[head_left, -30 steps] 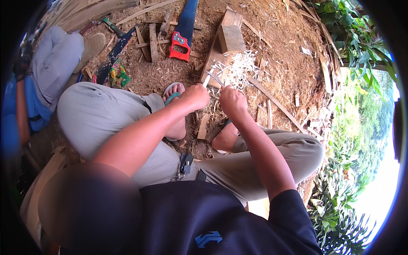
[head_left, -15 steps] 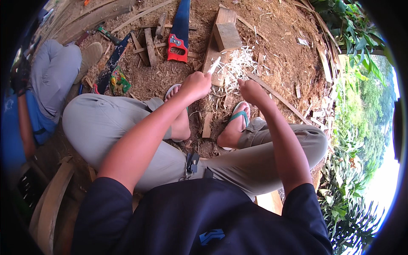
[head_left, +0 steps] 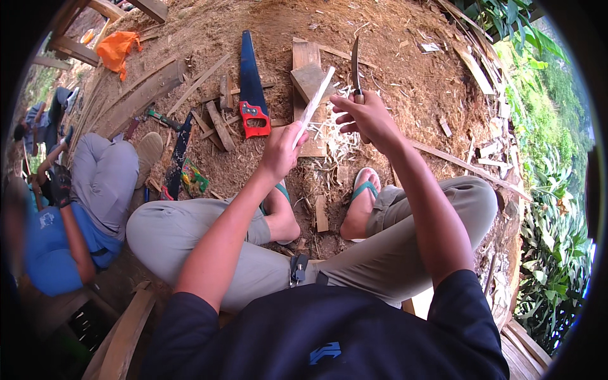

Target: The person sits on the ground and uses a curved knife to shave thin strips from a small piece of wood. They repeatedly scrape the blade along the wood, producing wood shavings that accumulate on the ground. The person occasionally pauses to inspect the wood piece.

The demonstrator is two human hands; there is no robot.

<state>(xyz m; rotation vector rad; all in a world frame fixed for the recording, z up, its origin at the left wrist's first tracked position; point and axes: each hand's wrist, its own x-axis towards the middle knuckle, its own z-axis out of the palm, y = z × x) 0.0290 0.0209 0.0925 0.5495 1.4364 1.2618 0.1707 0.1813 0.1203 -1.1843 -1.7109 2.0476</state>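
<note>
My left hand [head_left: 282,152] is closed round the lower end of a pale, whittled wooden stick [head_left: 316,101], which slants up and to the right. In my right hand [head_left: 370,120] is a knife [head_left: 356,66] with a narrow, slightly curved dark blade pointing up. Some fingers of that hand are loosened and stretched toward the stick, while the handle stays in its grip. The blade stands apart from the stick. Below and behind both hands lie a wooden board [head_left: 305,54], a wood block [head_left: 309,81] on it, and curled pale shavings [head_left: 342,142].
A handsaw [head_left: 254,95] with a red handle lies left of the board, among wood scraps [head_left: 220,126]. Farther left are a hammer [head_left: 163,123], a second dark saw [head_left: 178,155] and an orange bag [head_left: 118,52]. A person in blue [head_left: 63,247] sits close at left. Leafy plants border the right.
The stick and the knife have been raised, and the knife blade now shows upright. The fingers of my right hand have loosened. The view has shifted, showing more ground at the upper left.
</note>
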